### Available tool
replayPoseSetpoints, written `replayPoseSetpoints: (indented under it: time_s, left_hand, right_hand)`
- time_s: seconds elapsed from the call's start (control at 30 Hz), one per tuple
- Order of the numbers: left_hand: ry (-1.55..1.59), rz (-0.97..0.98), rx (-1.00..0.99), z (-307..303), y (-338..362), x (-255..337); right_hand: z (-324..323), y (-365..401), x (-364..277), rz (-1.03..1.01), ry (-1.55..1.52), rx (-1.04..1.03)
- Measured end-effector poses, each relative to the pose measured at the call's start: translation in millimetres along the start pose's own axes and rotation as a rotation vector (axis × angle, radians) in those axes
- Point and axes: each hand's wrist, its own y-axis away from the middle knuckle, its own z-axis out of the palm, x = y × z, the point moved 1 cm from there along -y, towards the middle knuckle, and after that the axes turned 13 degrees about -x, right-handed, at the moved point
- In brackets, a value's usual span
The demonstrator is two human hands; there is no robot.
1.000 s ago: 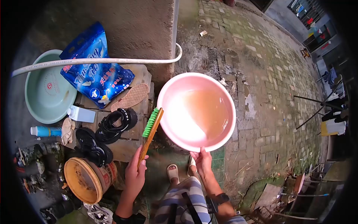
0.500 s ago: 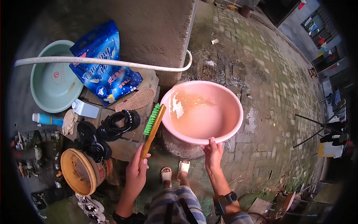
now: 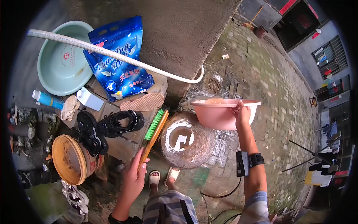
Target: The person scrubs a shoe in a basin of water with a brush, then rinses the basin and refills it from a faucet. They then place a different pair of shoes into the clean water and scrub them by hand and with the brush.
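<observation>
My right hand grips the near rim of a pink plastic basin, which is tipped away from me so its outer side shows. Cloudy water shows at the basin's far left edge; most of the inside is hidden. Below and to the left is a round stone block with a wet, reflecting top. In my left hand is a scrubbing brush with a wooden handle and green bristles, held upright by its lower end. Beside the brush lie black shoes and a pale insole.
A blue detergent bag, a pale green basin, a white bottle and a blue bottle stand at left. A white hose crosses above them. An orange-rimmed bucket is lower left; a drain grate lies beyond the basin.
The pink basin has left the top of the stone block, moved right and forward, and tilted away from me. My right hand moved with it. My left hand still holds the brush.
</observation>
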Motion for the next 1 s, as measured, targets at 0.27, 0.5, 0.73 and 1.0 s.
replayPoseSetpoints:
  time_s: [0.27,0.5,0.73,1.0]
  left_hand:
    - [0.007,-0.008,0.039,-11,18,-9]
    - [0.009,-0.01,0.016,-27,43,-30]
    - [0.025,0.006,0.0,-38,68,-47]
    - [0.056,0.038,-0.011,-41,99,-54]
  right_hand:
    - [-10,8,-26,-0.07,0.784,0.031]
    - [-5,57,-60,-0.311,1.506,0.106]
    - [16,101,-78,-0.413,1.892,-0.059]
    - [0,137,-87,-0.476,2.058,-0.085]
